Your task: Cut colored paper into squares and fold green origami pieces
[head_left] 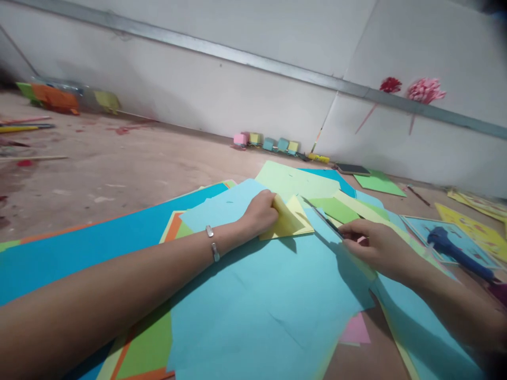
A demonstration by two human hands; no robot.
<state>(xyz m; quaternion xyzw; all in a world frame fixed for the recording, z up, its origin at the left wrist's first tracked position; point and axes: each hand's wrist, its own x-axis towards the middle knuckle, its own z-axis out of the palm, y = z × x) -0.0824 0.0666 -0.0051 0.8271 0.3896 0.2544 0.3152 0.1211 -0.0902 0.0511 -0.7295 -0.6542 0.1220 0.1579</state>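
My left hand point(261, 214) is closed on a piece of folded yellow paper point(291, 224), pinching it at its left side. The paper's loose flaps stand up a little, above a large light blue sheet point(253, 295). To the right, my right hand point(374, 245) grips a pair of scissors point(327, 221), whose slim dark blades point up and left toward the yellow paper without clearly touching it. Fingers mostly cover the handles; a bit of pink shows between them. Beneath both hands lie overlapping coloured sheets, including a pale green one point(297, 179).
A dark blue sheet point(119, 227) extends left. Small paper cubes point(269, 143) line the wall base. At right are a blue tool like a glue gun point(455, 250), yellow printed sheets point(471, 224) and a green sheet point(380, 183). Brushes point(27, 127) lie far left.
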